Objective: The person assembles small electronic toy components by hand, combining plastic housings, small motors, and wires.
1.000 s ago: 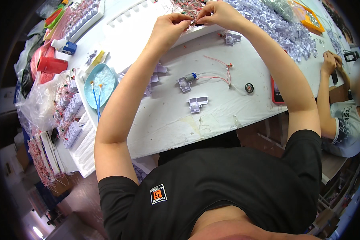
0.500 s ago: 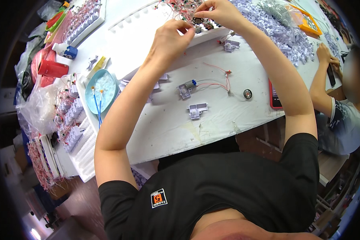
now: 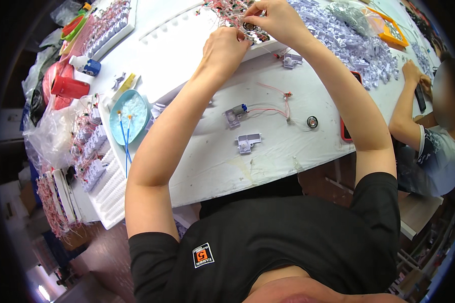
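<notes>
At the far edge of the table, my right hand (image 3: 280,21) pinches a small round black speaker (image 3: 248,26) by its rim. Close beside it, my left hand (image 3: 223,53) has its fingertips pressed together among wired parts; what they hold is hidden. Both hands are over a tangle of red-wired assemblies (image 3: 232,11) on a white foam tray (image 3: 174,43). Nearer to me lie a grey motor (image 3: 239,109) in a pale housing piece (image 3: 232,119), wired to a small board (image 3: 287,95), a loose speaker (image 3: 312,122) and an empty pale housing half (image 3: 248,143).
A big heap of pale plastic housings (image 3: 333,38) covers the back right, near an orange tray (image 3: 388,31). At left are a blue dish (image 3: 117,132) with two brushes, a red can (image 3: 71,87) and a bottle (image 3: 86,65). A co-worker sits at right; a red-edged phone (image 3: 345,132) lies by my right arm.
My left hand has moved a little right and its fingers have closed in toward the wired parts. My right hand, still with the speaker, has shifted slightly left.
</notes>
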Action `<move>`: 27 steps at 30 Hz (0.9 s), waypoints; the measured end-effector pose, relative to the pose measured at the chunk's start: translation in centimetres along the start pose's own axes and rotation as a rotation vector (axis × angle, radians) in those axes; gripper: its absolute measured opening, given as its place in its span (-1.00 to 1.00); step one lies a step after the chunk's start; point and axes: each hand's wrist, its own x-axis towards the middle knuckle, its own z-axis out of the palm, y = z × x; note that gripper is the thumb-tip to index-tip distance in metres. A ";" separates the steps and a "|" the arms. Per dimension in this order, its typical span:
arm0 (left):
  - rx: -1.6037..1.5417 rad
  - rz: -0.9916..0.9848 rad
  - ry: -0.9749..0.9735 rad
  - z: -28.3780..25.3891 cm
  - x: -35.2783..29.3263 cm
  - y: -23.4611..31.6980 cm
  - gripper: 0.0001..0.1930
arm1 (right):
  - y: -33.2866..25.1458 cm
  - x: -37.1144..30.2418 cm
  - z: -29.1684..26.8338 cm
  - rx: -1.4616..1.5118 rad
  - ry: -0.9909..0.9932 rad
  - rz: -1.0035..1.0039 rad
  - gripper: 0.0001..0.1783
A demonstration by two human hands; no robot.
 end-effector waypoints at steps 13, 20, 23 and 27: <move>0.029 0.007 0.028 -2.5 0.0 0.3 -0.60 | 0.7 -0.8 -0.5 0.079 0.037 -0.019 -0.82; 0.014 -0.014 -0.004 -8.7 -4.4 0.0 -0.63 | -0.7 -3.0 -2.2 0.138 -0.038 -0.032 -0.81; -0.019 -0.034 -0.004 -10.6 -7.2 -0.5 -0.64 | -2.5 -5.5 -3.1 0.065 -0.066 -0.062 -0.80; -0.170 -0.049 0.069 -11.9 -12.0 1.1 -0.72 | -3.8 -10.3 -5.1 -0.045 -0.167 -0.085 -0.80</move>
